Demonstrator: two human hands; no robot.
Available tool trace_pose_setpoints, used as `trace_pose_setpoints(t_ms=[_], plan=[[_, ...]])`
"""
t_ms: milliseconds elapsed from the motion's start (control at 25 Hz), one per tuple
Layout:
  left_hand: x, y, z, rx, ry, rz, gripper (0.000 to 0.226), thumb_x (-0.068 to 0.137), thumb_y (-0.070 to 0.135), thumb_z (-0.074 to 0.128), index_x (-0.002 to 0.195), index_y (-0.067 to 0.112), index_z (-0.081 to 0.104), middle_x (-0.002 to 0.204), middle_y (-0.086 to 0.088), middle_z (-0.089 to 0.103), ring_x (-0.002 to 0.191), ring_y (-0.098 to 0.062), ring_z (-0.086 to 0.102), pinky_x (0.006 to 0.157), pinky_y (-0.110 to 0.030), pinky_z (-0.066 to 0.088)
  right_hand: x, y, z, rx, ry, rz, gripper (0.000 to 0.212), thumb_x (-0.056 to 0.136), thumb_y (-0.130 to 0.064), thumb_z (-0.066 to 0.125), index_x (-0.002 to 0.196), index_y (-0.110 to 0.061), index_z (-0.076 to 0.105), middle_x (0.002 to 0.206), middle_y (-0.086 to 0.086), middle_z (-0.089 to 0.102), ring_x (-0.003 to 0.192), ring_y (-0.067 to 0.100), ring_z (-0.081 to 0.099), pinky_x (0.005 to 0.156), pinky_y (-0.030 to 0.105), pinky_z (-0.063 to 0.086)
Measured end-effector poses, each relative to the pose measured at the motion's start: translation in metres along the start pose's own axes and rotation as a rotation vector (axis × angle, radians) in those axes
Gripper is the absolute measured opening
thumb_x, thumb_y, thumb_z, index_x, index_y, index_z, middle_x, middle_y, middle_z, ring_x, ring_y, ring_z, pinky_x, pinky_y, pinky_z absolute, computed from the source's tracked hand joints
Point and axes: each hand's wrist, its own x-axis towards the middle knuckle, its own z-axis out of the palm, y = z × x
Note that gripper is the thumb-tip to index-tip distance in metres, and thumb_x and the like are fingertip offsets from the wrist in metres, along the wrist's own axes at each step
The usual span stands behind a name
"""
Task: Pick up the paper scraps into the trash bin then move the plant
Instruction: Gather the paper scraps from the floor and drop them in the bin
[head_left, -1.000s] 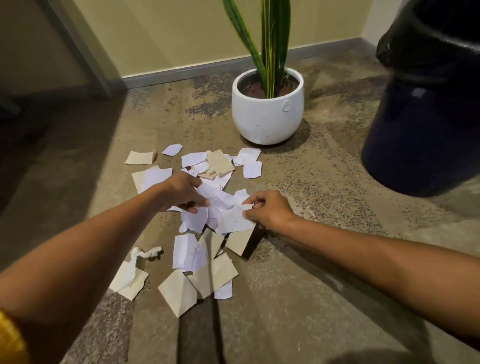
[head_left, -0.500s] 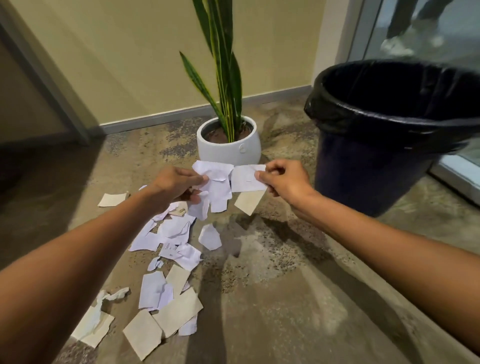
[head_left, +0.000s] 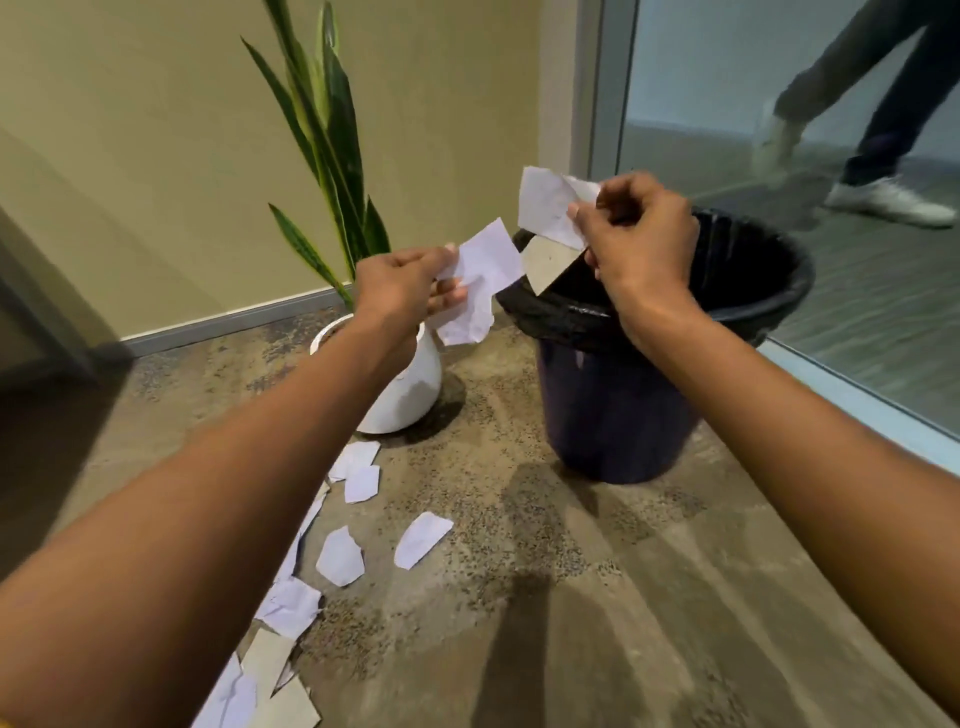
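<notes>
Right hand (head_left: 641, 244): I have raised it from the floor pile to the near-left rim of the trash bin (head_left: 753, 291); its fingers pinch 2 scraps, 1 white (head_left: 545, 205) and 1 tan (head_left: 545, 265), over the bin's mouth.
Left hand (head_left: 402, 288): also lifted off the floor; its fingers pinch a white scrap (head_left: 480, 280), which hangs just left of the bin's rim and not yet over the opening.
Change: 1 second ago both hands were down in the pile; now both loads are up at bin height.
Meaning: in my judgement the right load is ready to drop, while the left needs a short carry to the right.
Floor scraps (head_left: 340, 556): many are left on the floor (head_left: 597, 623) at near left, so more trips are due.
Plant (head_left: 405, 395): in its white pot, left of the bin, unmoved.
</notes>
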Motion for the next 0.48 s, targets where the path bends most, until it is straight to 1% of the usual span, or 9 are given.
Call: trace_pose_setpoints(t_ms=[80,160,280,320,400,480], plan=[[-0.004,0.003,0.020,-0.036,0.010,-0.001,0.009,0.086,0.008,0.064,0.080,0.004,0.061,0.076,-0.010,0.062,0.050,-0.012,0.064,0.058,-0.023,0.060,0.011,0.006,-0.015,0.000,0.058,0.014,0.027,0.081,-0.019,0.072,0.067,-0.030,0.051,0.062,-0.009,0.056,0.064,0.019,0.059,0.073,0.044,0.056],[-0.006,0.007,0.035,-0.100,0.032,-0.007,0.011,0.087,0.001,0.060,0.076,0.004,0.058,0.073,-0.011,0.062,0.057,-0.018,0.064,0.063,-0.025,0.061,0.017,0.013,-0.026,-0.029,0.103,0.042,0.027,0.080,-0.019,0.071,0.067,-0.030,0.051,0.060,-0.012,0.054,0.065,0.019,0.060,0.078,0.045,0.057],[-0.005,0.016,0.057,-0.235,0.022,-0.002,0.013,0.087,-0.006,0.055,0.077,0.001,0.055,0.071,-0.012,0.061,0.059,-0.018,0.064,0.062,-0.024,0.061,0.022,0.023,-0.035,-0.067,0.131,0.068,0.027,0.079,-0.016,0.070,0.066,-0.029,0.052,0.059,-0.013,0.054,0.066,0.017,0.060,0.081,0.043,0.057],[-0.004,0.019,0.065,-0.265,-0.001,0.006,0.010,0.087,-0.007,0.054,0.079,0.000,0.055,0.072,-0.012,0.061,0.059,-0.017,0.064,0.062,-0.024,0.061,0.023,0.025,-0.037,-0.081,0.129,0.070,0.023,0.078,-0.015,0.070,0.069,-0.028,0.054,0.059,-0.013,0.054,0.067,0.015,0.059,0.083,0.042,0.057],[-0.006,0.023,0.081,-0.300,-0.072,0.005,0.005,0.087,-0.006,0.053,0.085,-0.002,0.055,0.075,-0.012,0.060,0.058,-0.016,0.065,0.067,-0.026,0.061,0.023,0.026,-0.038,-0.114,0.114,0.071,0.017,0.076,-0.013,0.069,0.083,-0.026,0.060,0.061,-0.012,0.054,0.073,0.014,0.060,0.087,0.038,0.055],[-0.010,0.021,0.095,-0.298,-0.150,-0.021,0.006,0.087,-0.005,0.051,0.085,-0.002,0.056,0.079,-0.012,0.058,0.064,-0.018,0.065,0.074,-0.030,0.060,0.023,0.027,-0.038,-0.118,0.091,0.077,0.023,0.074,-0.013,0.069,0.094,-0.022,0.063,0.065,-0.010,0.056,0.079,0.019,0.064,0.089,0.039,0.054]])
